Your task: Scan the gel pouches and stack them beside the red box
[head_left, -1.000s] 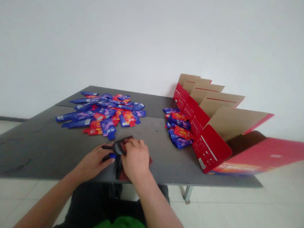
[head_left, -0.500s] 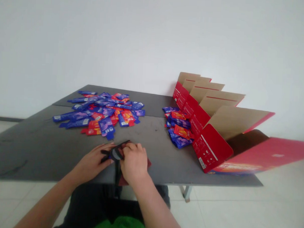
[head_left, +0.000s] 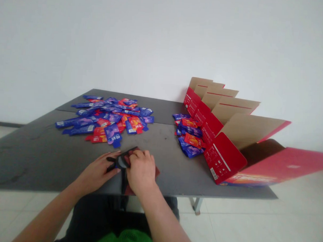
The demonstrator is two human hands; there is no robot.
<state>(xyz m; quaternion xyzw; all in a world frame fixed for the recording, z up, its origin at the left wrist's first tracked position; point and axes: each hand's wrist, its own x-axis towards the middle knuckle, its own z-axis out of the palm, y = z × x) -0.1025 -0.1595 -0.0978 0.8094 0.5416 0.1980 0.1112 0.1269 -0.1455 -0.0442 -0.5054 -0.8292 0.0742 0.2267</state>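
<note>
At the table's front edge, my left hand (head_left: 99, 173) is closed at the left side of a black object with a round grey disc (head_left: 122, 162) and finger-like prongs. A bit of blue shows by its fingers; what it is I cannot make out. My right hand (head_left: 141, 170) presses with curled fingers just to the right of the disc. Beneath it lies a flat dark red thing (head_left: 157, 172), mostly covered by the hand. A black strap-like piece hangs from the disc toward the table edge.
A loose pile of blue and red packets (head_left: 113, 115) lies at the back left of the dark grey table (head_left: 55, 159). A smaller heap of packets (head_left: 191, 136) sits beside a row of open red cartons (head_left: 221, 155) on the right, their flaps raised.
The black object with the disc has shifted and tilted slightly, and my right hand has moved a little left. My left hand has hardly moved.
</note>
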